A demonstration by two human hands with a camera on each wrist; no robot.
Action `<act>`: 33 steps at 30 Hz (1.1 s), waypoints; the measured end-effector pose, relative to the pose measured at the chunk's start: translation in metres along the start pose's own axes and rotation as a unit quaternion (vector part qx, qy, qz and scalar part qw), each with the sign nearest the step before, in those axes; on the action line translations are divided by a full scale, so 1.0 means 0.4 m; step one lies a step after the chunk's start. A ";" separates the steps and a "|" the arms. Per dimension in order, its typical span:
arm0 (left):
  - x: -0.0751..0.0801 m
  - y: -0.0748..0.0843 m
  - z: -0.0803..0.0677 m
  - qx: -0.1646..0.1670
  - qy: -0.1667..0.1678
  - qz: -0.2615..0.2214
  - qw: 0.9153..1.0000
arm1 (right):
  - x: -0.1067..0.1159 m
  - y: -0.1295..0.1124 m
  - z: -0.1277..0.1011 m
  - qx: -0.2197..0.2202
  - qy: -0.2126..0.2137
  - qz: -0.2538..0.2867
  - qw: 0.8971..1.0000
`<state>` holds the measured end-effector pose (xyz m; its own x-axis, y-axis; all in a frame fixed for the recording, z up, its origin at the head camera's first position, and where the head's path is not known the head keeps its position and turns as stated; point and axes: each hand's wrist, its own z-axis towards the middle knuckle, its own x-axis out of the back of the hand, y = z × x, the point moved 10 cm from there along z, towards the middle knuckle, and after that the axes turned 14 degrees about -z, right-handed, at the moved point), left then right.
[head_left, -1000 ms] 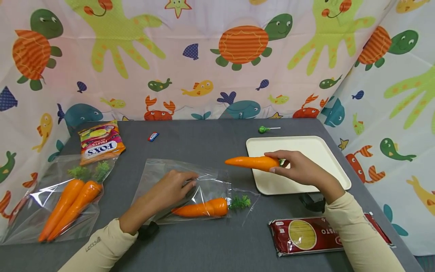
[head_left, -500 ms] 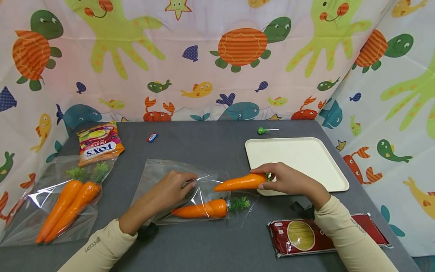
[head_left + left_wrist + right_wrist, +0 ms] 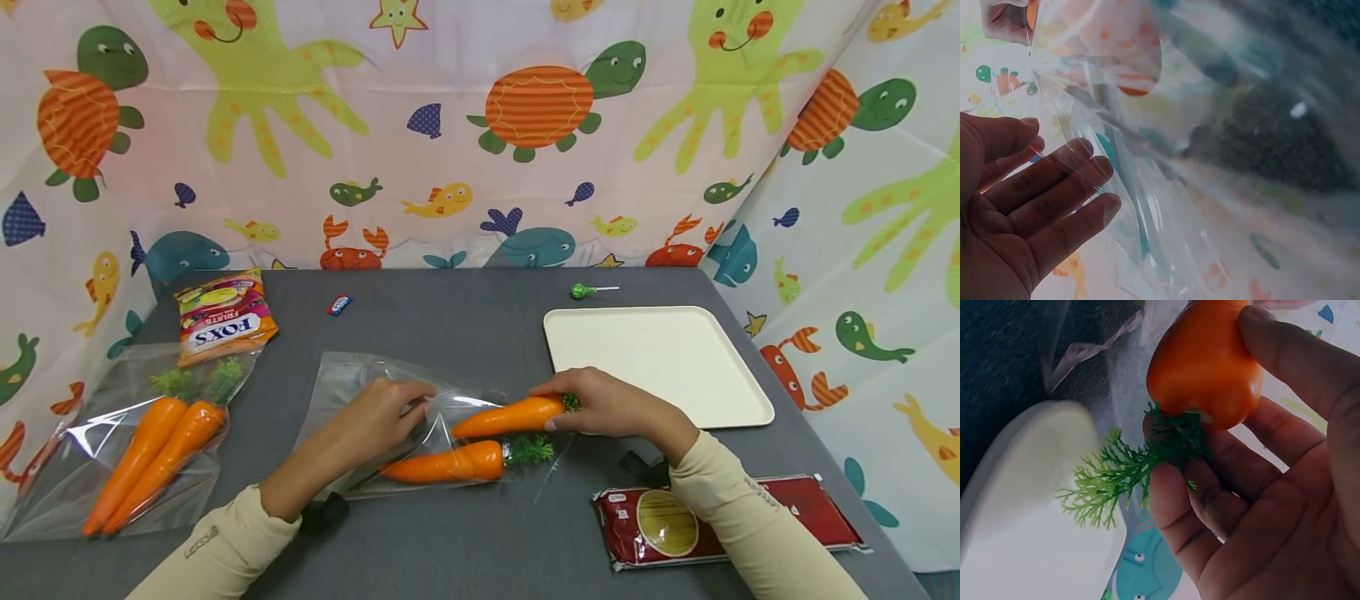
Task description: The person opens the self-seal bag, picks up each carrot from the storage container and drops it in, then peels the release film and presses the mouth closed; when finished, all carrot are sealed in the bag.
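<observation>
My right hand [image 3: 592, 404] grips the thick end of an orange toy carrot [image 3: 506, 415] just left of the tray. The carrot's tip points left into the mouth of a clear plastic bag [image 3: 352, 383]. In the right wrist view, thumb and fingers [image 3: 1210, 506] wrap the carrot [image 3: 1204, 362] at its green leafy top [image 3: 1122, 475]. My left hand [image 3: 397, 408] lies on the bag with its fingers straight over the film [image 3: 1147, 156]. A second carrot [image 3: 442, 462] lies inside the bag, its green top [image 3: 528, 450] at the opening.
A cream tray [image 3: 675, 358] sits at the right. A red pasta pack [image 3: 720, 521] lies near the front edge. At the left are another clear bag with two carrots [image 3: 150, 450] and a Fox's candy pouch [image 3: 225, 315]. A green lollipop [image 3: 581, 290] and a small sweet [image 3: 339, 304] lie far back.
My right hand carried the carrot from over the tray's left edge down and left, bringing its tip into the bag's mouth. The left hand stayed on the bag.
</observation>
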<state>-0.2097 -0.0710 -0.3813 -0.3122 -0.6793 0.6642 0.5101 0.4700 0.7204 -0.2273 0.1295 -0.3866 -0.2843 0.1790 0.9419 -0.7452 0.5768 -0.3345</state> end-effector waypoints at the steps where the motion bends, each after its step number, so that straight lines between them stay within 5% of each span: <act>1: 0.001 0.001 -0.001 0.000 0.001 0.002 1.000 | 0.001 -0.004 0.002 0.001 -0.001 -0.001 1.000; 33: 0.004 -0.005 -0.001 0.000 0.011 -0.011 1.000 | -0.046 -0.063 0.105 0.000 -0.035 -0.009 0.999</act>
<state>-0.2107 -0.0733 -0.3819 -0.3063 -0.7015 0.6435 0.5036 0.4543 0.7349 -0.2285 0.0783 -0.3967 -0.3121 0.1118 0.9434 -0.7503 0.5802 -0.3169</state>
